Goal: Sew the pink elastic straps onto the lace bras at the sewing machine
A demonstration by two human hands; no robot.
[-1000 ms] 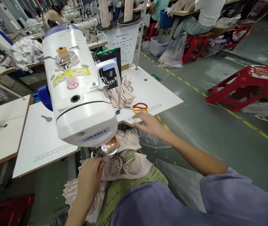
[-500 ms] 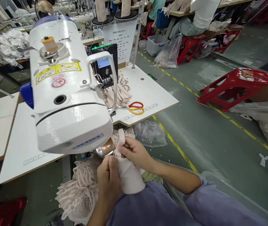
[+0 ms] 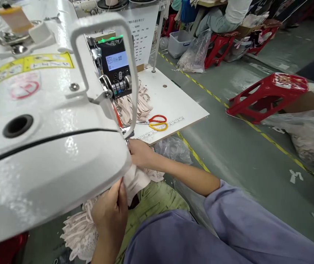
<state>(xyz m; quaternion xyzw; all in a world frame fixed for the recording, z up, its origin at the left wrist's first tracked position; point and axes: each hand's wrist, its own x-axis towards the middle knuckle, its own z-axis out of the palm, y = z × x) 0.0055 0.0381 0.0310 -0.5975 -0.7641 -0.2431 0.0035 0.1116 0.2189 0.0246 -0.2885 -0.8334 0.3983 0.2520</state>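
A big white sewing machine head fills the left half of the view. My left hand is closed on a pale pink fabric piece just below the machine's front end. My right hand grips the same fabric higher up, under the machine by the needle area, which the machine hides. More pink lace pieces hang in a heap over my lap, on green cloth.
Red-and-yellow scissors and a stack of pink straps lie on the white table. The machine's control panel glows. A clear plastic bag sits by the table. A red stool lies tipped on the floor; a person sits at the back.
My head has come down close to the machine. Both hands have carried the pink fabric up from my lap to under the machine's front end.
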